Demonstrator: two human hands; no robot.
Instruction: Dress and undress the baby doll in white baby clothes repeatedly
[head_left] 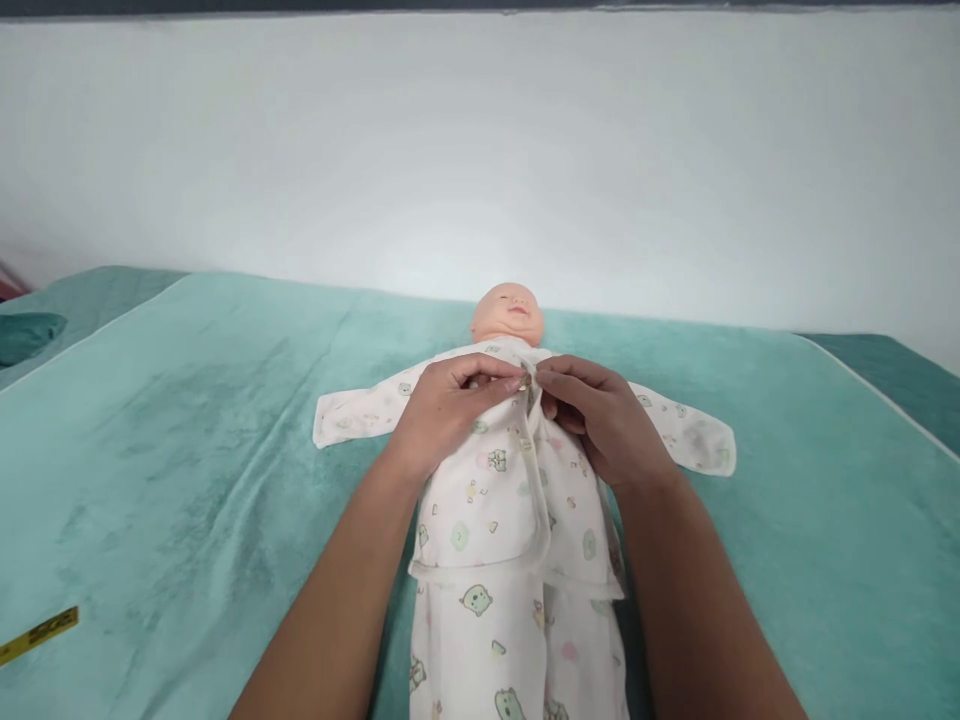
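Note:
A baby doll lies on its back on a teal blanket, head toward the wall. It wears a white printed top with both sleeves spread out sideways, and matching trousers. My left hand and my right hand meet at the doll's chest. Each hand pinches one front edge of the top, just below the neck, fingertips almost touching. What sits between the fingertips is too small to make out.
The blanket covers a wide soft surface that ends at a white wall behind the doll. A yellow measuring tape lies at the lower left edge. A darker teal cushion lies at the far left.

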